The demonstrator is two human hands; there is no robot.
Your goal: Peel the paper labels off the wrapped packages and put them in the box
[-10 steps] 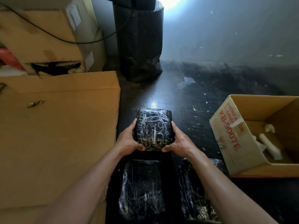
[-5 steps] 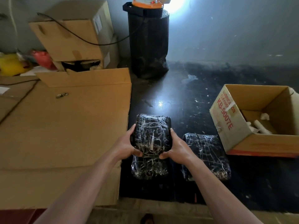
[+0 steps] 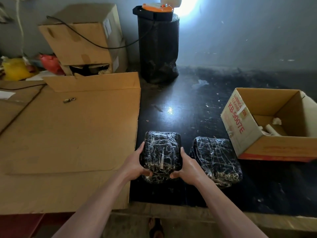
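Head view — wrapped package [image 3: 161,152] between both hands' fingers [image 3: 182,152], left hand [image 3: 135,164] and right hand [image 3: 187,167] clasping its sides.

Wrapped package [image 3: 161,152] between 2 hands.

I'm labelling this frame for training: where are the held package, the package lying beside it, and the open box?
held package [image 3: 161,152]: head view, middle of its wrapped top face.
lying package [image 3: 217,157]: head view, middle of its top face.
open box [image 3: 235,117]: head view, printed outer wall.
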